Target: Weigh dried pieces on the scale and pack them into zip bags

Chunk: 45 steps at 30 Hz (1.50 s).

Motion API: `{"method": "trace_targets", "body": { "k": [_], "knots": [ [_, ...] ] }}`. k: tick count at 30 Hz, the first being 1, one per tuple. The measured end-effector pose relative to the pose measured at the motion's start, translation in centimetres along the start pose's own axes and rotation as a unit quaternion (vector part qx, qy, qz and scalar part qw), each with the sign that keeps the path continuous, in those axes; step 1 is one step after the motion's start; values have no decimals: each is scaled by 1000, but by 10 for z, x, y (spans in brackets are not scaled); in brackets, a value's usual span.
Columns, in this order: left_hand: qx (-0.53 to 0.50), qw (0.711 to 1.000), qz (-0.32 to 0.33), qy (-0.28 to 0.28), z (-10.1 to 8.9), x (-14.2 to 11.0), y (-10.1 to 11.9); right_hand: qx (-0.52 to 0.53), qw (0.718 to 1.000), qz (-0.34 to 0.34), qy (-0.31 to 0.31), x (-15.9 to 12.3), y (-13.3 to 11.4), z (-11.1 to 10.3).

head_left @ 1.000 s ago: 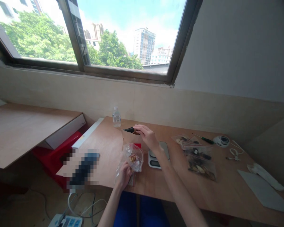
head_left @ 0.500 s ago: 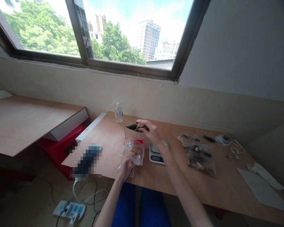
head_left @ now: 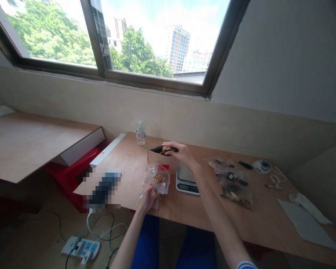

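My left hand (head_left: 149,197) is closed on a clear plastic bag (head_left: 162,172), which has some brown dried pieces inside it. Farther back, my right hand (head_left: 180,152) is curled round a brown, crinkled dried piece (head_left: 167,149); its exact kind is unclear. That hand is at the open top of a tan paper-like container (head_left: 154,157) with a dark inside, whose lower part is hidden behind the plastic bag. Just right of the container stands a white kitchen scale (head_left: 187,187), partly covered by my right forearm.
Several zip bags (head_left: 236,196) of dark and pale pieces lie to the right, near a screwdriver (head_left: 245,164) and a white dome camera (head_left: 261,166) with its cable. A water bottle (head_left: 140,133) stands at the back. A power strip (head_left: 81,247) lies on the floor.
My right hand has shifted slightly right and lowered a little at the container's mouth. My left hand keeps its hold on the plastic bag. The view has shifted slightly.
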<state>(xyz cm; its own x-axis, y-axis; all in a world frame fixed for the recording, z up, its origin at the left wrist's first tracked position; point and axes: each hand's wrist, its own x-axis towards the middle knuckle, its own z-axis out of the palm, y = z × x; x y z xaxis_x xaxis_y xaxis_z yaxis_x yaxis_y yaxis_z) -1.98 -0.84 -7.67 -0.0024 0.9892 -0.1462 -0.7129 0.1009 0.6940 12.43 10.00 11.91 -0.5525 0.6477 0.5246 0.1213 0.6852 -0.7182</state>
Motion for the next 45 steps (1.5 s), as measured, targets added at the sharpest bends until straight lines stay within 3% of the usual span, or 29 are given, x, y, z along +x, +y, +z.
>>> {"method": "trace_targets", "body": {
  "k": [5,10,18,26,29,32,33,38,43,45],
  "knots": [
    [-3,1000,1,-3,-1,0,-1,-5,998,36,-43,0,-3,-7],
    [-4,1000,0,-3,1,-1,1,-18,998,28,-59,0,-6,-7],
    [-5,1000,-3,-14,8,-5,7,3,998,11,64,9,-14,4],
    [-5,1000,5,-23,10,-7,9,-97,994,-37,26,21,1,23],
    [-14,1000,2,-15,8,-6,7,-128,987,-51,84,5,-8,26],
    [-21,1000,0,0,7,-5,5,-114,976,-28,182,-25,-20,34],
    [-22,1000,0,2,7,-5,4,-103,977,-15,189,-36,-22,39],
    [-23,1000,11,-16,11,-5,3,-93,986,88,108,-81,-5,63],
    [-12,1000,7,-16,11,-7,3,-68,968,171,172,-91,28,68],
    [-6,1000,4,-20,11,-8,3,-24,971,192,140,-91,33,65]
  ]
}}
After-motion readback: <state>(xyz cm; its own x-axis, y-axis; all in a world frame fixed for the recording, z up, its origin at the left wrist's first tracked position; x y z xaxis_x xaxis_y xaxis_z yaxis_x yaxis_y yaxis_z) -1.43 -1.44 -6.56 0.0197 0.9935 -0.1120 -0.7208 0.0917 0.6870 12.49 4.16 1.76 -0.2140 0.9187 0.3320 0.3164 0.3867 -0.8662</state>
